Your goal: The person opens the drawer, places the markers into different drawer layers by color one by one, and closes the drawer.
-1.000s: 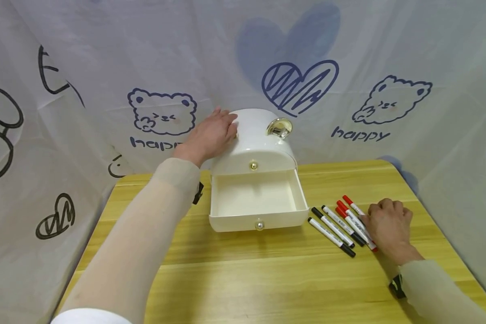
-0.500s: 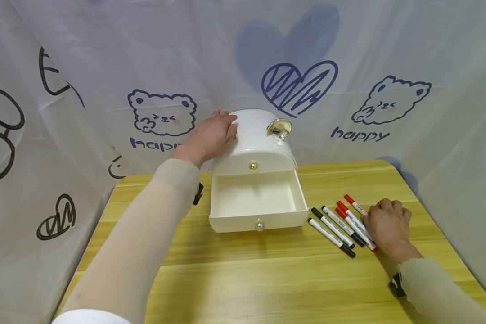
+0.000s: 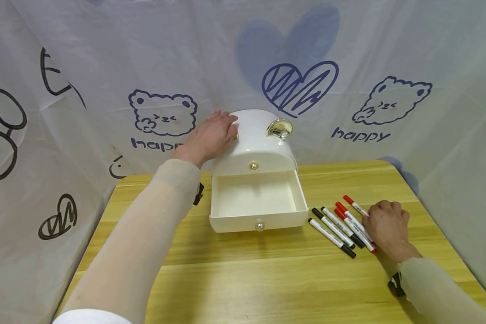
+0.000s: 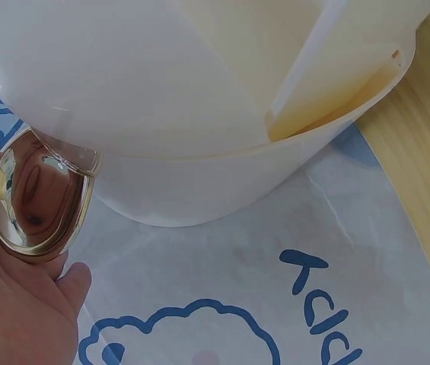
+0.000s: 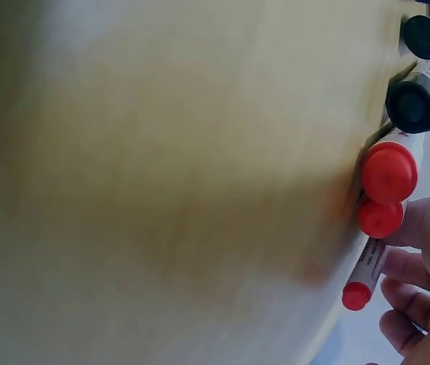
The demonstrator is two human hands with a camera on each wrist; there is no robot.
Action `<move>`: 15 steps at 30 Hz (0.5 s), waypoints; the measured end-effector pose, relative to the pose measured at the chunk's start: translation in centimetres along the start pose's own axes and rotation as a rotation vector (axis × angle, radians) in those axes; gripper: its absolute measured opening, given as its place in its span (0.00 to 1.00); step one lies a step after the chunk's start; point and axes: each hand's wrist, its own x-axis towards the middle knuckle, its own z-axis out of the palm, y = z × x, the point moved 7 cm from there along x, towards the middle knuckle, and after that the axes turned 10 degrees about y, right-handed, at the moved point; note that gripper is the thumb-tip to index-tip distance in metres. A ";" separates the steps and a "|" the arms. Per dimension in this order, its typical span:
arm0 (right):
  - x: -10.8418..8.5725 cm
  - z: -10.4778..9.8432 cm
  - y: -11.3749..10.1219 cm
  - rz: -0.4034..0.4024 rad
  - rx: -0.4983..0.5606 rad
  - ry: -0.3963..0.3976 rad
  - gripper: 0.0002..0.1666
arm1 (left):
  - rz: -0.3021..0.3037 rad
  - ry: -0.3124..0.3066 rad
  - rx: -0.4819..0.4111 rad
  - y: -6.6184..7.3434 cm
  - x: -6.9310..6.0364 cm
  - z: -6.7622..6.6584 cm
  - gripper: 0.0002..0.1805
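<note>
My left hand rests on the upper left side of a white round-topped drawer box, fingers relaxed. In the left wrist view it lies against a gold ear-shaped piece on the box. The lower drawer is pulled out, with nothing inside. On the table to the right, my right hand is over the lower end of a red-capped marker. In the right wrist view, thumb and fingertip pinch this marker. Several red- and black-capped markers lie beside it.
The box stands at the back middle of a wooden table. Behind and at both sides hangs a white cloth printed with bears and hearts. A second gold ear sticks out on the box's right side.
My right hand has shifted very slightly, and the red-capped markers beside it have moved a little. My left hand and the box have not visibly moved.
</note>
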 end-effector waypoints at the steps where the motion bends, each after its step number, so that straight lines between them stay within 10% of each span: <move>1: 0.0 0.0 0.0 0.005 0.003 0.003 0.18 | 0.000 0.000 -0.001 0.0 0.0 0.0 0.32; 15: 0.2 -0.7 0.1 0.038 0.035 0.061 0.20 | -0.004 0.002 -0.008 0.1 0.0 0.0 0.31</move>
